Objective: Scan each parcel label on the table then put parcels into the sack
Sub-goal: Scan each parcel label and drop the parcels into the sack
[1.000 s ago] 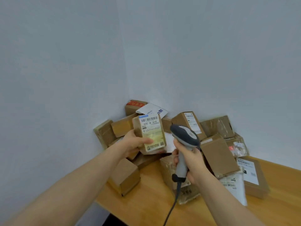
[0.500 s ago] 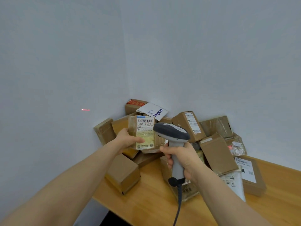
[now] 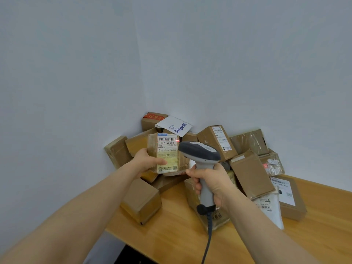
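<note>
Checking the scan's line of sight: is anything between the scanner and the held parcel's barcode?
Nothing visible: the left hand pinches the parcel below the barcode, and a red spot from the scanner sits at the barcode's right end.

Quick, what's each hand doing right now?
Left hand: holds a small taped parcel, label facing the camera.
Right hand: grips the barcode scanner by its handle.

Both arms are extended forward.
A parcel (image 3: 168, 152) is gripped by the left hand (image 3: 150, 162), a scanner (image 3: 200, 151) by the right hand (image 3: 212, 182).
</note>
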{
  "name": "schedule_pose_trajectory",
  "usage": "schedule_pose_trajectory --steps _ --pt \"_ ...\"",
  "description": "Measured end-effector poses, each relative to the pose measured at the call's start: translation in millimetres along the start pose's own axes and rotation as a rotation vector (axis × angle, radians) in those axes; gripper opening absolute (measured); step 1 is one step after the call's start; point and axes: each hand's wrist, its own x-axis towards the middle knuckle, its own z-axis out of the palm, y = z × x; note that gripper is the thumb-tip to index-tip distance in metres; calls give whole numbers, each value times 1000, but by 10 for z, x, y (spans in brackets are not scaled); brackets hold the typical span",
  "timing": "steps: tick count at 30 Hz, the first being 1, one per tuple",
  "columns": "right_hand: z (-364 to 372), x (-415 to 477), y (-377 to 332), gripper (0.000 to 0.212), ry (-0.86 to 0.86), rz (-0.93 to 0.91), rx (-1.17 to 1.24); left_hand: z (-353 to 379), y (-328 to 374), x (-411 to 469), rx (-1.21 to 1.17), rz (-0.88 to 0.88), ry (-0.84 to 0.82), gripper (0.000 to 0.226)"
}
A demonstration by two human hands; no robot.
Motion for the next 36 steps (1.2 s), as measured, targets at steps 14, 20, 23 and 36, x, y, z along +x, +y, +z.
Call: schedule_pose_trajectory --steps 14,20,23,36 --pt "-360 75 255 12 228 35 343 539 -68 278 -36 -47 -349 60" --pt "-1214 -305 628 32 578 9 524 1519 52 -72 -5 -17 -666 34" --pt "-1621 -683 755 49 639 27 554 2138 113 -403 79 -7 -812 35" --pt "-4175 -3085 1254 35 1052 -37 799 5244 289 -2874 241 -24 -1248 58"
